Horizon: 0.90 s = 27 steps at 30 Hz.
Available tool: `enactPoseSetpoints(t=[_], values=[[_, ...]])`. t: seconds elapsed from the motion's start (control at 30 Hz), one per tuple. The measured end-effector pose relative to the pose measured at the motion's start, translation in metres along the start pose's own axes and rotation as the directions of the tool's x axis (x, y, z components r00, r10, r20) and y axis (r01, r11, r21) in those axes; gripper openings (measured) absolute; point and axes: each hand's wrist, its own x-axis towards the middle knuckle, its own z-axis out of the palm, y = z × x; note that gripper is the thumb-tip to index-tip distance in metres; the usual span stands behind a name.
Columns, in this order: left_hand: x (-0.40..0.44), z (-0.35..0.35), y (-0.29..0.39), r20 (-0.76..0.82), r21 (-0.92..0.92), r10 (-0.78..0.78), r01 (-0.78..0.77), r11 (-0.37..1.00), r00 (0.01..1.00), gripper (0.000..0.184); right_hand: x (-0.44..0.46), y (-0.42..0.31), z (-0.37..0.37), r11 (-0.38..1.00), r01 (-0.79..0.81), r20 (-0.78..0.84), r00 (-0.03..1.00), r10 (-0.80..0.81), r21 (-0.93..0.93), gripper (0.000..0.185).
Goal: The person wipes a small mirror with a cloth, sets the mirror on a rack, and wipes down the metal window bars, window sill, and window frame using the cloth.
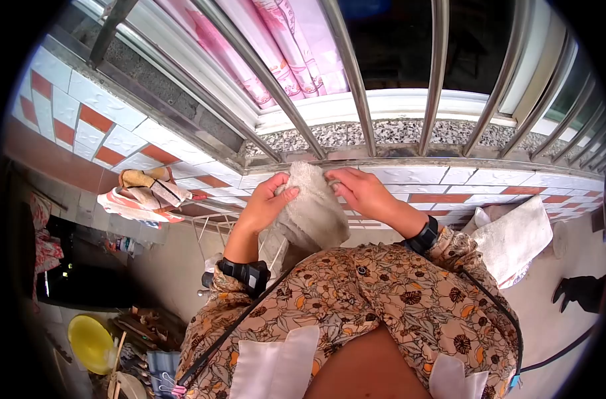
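Note:
A greyish-white towel (pixel 313 216) hangs in front of my chest, just below the window ledge. My left hand (pixel 266 205) pinches its left upper edge between thumb and fingers. On the other side, my right hand (pixel 364 191) has its fingers closed at the towel's upper right edge. The top of the cloth is bunched between both hands, and its lower part droops in folds toward my shirt. Black bands are strapped round both wrists.
Metal window bars (pixel 356 80) rise ahead above a speckled ledge (pixel 396 133) and tiled wall (pixel 462 176). Folded cloths (pixel 153 189) lie on a rack at left, and a pale cloth (pixel 512 236) hangs at right. A yellow basin (pixel 91 344) stands lower left. Dark shoes (pixel 569 292) show at right.

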Motion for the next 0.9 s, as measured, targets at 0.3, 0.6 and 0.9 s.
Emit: enactPoseSetpoints(t=[0.3,0.6,0.9], values=[[-0.048,-0.080,-0.060,-0.029,-0.104,-0.017,0.014,0.994,0.999,0.014,0.142,-0.015,0.082,0.464,-0.239,-0.403,0.867,-0.292,-0.853,0.042],[-0.054,-0.129,-0.106,0.122,-0.036,0.131,-0.128,0.991,0.984,0.016,0.184,0.005,0.064,0.279,-0.534,-0.474,0.843,0.255,-0.798,0.017],[-0.045,-0.130,-0.096,0.066,-0.258,0.314,-0.288,0.922,0.947,0.014,0.027,-0.038,0.124,0.889,-0.180,0.468,0.797,0.382,-0.421,0.033]])
